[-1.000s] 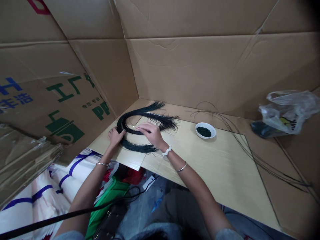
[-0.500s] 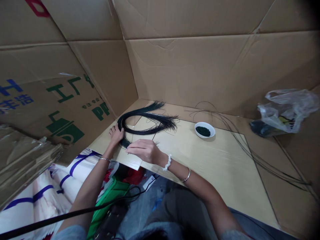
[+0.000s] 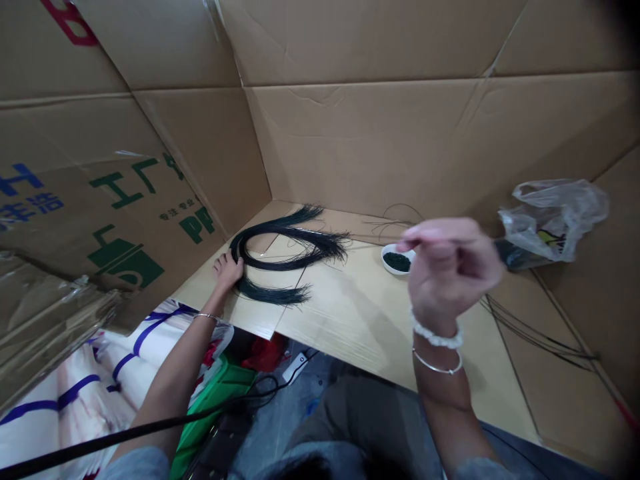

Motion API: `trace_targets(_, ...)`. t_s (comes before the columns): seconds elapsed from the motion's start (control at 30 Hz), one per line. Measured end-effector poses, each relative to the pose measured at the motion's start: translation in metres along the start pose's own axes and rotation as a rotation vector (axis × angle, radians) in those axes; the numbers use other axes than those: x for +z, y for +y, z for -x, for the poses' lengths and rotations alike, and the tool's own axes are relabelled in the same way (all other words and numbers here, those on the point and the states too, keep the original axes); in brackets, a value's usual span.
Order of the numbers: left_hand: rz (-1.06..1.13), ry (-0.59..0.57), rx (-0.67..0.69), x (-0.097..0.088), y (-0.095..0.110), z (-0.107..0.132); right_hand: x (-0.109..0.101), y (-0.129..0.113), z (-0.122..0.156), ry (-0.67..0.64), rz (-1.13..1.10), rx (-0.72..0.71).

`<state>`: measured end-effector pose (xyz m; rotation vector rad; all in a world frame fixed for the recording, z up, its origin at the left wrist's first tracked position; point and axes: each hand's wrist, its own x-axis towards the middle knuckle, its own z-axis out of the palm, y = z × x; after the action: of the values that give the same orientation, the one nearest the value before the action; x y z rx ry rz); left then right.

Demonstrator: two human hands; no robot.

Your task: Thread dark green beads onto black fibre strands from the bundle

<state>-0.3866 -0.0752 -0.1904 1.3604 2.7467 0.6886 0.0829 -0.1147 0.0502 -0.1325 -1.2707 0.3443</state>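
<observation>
My left hand grips the bend of a bundle of thin dark strands, which lies curved on the board at the left. The strands' frayed ends point to the right, in several tufts. My right hand is raised over the right part of the board, apart from the bundle. Its thumb and fingers are drawn together, somewhat blurred, and anything between them is too thin or hidden to make out. Behind its fingertips stands a white bowl of small dark green bits, partly covered by the hand.
Cardboard walls enclose the pale board at the back and left. Several loose long strands lie at the right, near a clear plastic bag. Below left are a green bin and white bundles.
My right hand has moved from beside the bundle's lower tuft, up and right, to in front of the bowl. The left hand keeps its hold on the bundle. The view has shifted slightly.
</observation>
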Motion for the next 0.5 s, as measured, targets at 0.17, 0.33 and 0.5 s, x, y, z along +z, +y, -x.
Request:
trace_targets(0.17, -0.011, -0.004, -0.016, -0.003, 0.003, 0.000, -0.052, 0.045, -0.067, 0.115, -0.225, 0.244)
trace_targets(0.33, -0.016, -0.015, -0.029, -0.005, 0.005, 0.000, -0.093, 0.093, -0.156, 0.239, -0.061, 0.479)
trace_targets(0.5, -0.022, -0.024, -0.034, -0.009, 0.009, 0.002, -0.088, 0.121, -0.246, 0.078, 0.032, 0.493)
